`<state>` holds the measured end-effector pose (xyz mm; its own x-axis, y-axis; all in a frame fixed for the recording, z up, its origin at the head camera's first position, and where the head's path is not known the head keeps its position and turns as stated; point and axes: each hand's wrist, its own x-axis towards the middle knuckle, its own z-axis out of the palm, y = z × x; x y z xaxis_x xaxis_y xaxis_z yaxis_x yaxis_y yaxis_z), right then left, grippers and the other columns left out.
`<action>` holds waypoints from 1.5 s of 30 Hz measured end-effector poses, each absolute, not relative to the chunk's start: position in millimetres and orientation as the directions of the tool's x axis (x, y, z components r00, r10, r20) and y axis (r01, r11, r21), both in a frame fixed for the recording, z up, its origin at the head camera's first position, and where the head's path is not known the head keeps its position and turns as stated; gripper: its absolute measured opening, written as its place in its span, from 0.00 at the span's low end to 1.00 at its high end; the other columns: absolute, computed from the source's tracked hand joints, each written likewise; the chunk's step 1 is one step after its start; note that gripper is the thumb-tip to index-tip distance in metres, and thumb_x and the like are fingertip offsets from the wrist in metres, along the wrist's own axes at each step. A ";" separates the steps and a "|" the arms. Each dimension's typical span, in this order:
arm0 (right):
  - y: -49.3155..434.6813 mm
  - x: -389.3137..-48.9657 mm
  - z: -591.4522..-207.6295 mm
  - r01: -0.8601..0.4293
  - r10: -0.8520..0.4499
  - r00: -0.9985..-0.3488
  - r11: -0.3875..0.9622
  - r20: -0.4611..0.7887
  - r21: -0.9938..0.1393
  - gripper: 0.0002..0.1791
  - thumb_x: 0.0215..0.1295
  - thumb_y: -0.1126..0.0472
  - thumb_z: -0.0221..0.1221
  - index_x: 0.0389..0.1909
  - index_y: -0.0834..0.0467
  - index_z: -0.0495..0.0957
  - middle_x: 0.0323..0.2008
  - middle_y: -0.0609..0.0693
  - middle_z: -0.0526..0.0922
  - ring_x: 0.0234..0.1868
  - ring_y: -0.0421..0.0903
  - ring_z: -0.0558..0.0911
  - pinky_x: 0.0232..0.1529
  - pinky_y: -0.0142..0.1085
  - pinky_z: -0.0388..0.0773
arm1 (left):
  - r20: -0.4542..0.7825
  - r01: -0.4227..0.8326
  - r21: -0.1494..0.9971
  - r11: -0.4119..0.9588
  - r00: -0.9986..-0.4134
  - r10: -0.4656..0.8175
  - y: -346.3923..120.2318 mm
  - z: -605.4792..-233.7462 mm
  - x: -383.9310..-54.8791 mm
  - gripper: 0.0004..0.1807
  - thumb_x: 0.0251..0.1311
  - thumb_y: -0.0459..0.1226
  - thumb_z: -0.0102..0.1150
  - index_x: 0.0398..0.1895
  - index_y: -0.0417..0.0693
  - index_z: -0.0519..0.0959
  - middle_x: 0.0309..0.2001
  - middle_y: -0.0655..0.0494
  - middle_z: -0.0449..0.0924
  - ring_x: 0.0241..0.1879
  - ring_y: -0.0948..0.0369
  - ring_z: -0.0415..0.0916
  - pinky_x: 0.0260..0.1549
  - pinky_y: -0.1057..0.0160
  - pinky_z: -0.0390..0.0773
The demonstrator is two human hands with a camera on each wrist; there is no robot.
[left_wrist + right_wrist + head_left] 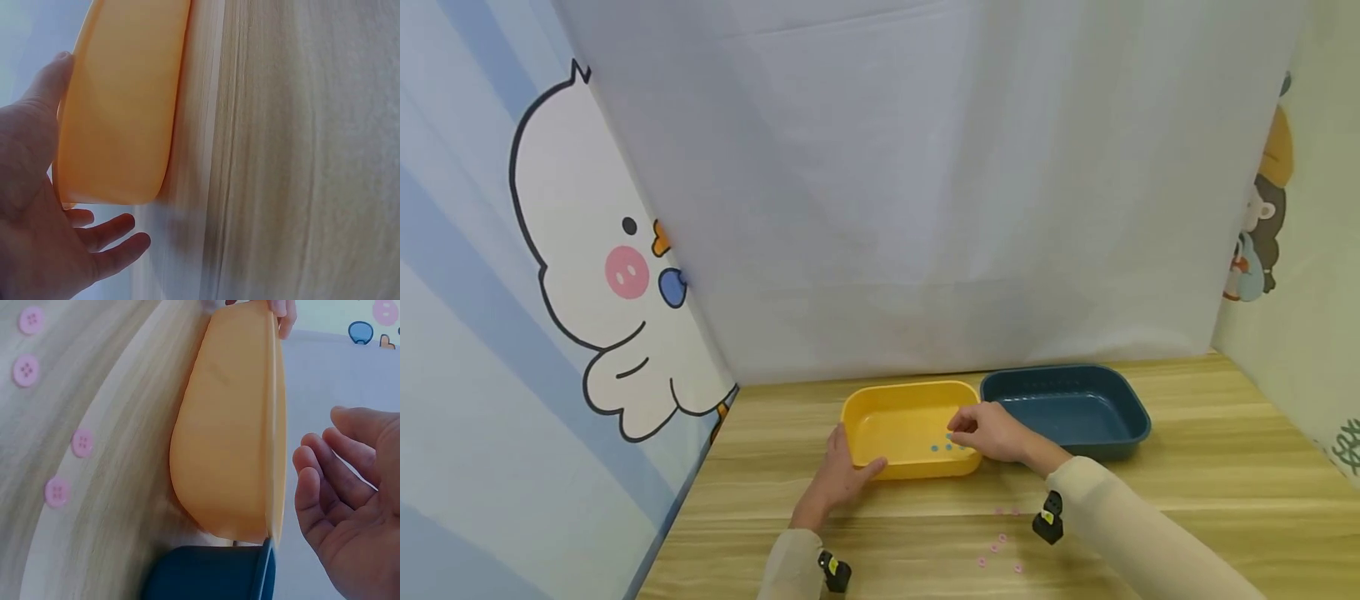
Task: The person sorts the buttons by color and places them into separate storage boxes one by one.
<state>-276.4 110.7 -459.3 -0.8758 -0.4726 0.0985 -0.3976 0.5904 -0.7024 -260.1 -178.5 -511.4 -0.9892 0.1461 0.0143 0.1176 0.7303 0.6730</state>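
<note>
A yellow plastic basin (910, 471) stands on the table, with several small blue buttons (934, 448) at the right end of its floor. My left hand (842, 475) holds the basin's front left corner, thumb at the front rim and fingers around the left side. Over the basin's right end hovers my right hand (992, 431), fingers bent. In the right wrist view, thumb and fingertips (306, 487) stand apart with nothing visible between them. Several pink four-hole buttons (82, 443) lie on the table in front.
A dark blue basin (1120, 450) stands right beside the yellow one, their rims meeting. Light wood grain covers the table (760, 450). A pale curtain (887, 208) hangs behind, and printed cloth walls flank both sides.
</note>
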 end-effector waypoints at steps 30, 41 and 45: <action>238.8 -264.9 -460.6 -0.367 -0.243 -0.923 0.788 0.297 -0.495 0.12 0.64 0.62 0.58 0.45 0.65 0.80 0.46 0.61 0.78 0.49 0.62 0.74 0.46 0.56 0.72 | 0.224 0.493 0.656 0.571 -0.851 0.476 -128.0 -450.9 -234.7 0.26 0.64 0.43 0.57 0.61 0.38 0.70 0.59 0.45 0.71 0.58 0.49 0.68 0.54 0.49 0.69; 286.9 -262.4 -478.4 -0.205 -0.101 -0.961 0.886 0.258 -0.416 0.30 0.62 0.54 0.60 0.59 0.69 0.69 0.60 0.77 0.59 0.56 0.79 0.58 0.47 0.70 0.57 | 0.002 0.618 0.629 0.472 -0.608 0.794 -86.7 -468.2 -219.0 0.11 0.58 0.36 0.63 0.43 0.43 0.83 0.38 0.60 0.82 0.35 0.74 0.74 0.37 0.75 0.74; 297.3 -261.4 -486.1 -0.141 -0.062 -0.976 0.907 0.207 -0.396 0.39 0.64 0.46 0.58 0.65 0.69 0.60 0.62 0.78 0.52 0.57 0.81 0.53 0.45 0.72 0.56 | -0.063 0.710 0.537 0.456 -0.505 0.861 -75.0 -483.5 -212.9 0.10 0.56 0.36 0.66 0.42 0.46 0.84 0.35 0.65 0.80 0.33 0.76 0.73 0.34 0.79 0.71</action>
